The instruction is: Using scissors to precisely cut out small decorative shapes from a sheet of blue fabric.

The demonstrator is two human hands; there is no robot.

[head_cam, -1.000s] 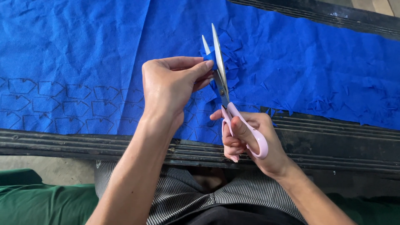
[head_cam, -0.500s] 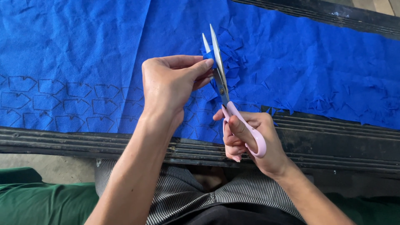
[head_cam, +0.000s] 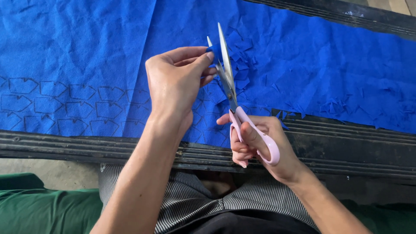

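Since a second ago almost nothing is shifting; only the scissors [head_cam: 234,102] are tilting slightly. Left to right: my left hand [head_cam: 175,84] is pinching a small blue fabric piece [head_cam: 214,50] up to the open blades, seemingly steadying it, above the blue cloth [head_cam: 86,52] inked with outlines. My right hand [head_cam: 260,145] is gripping the pink handles.

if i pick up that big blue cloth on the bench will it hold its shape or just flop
Probably flop: the blue cloth shows creases and soft wrinkles, so it looks thin and limp. It likely weighs little; the small piece in the left hand stays up with a fingertip pinch. The cut scraps would probably slide off.
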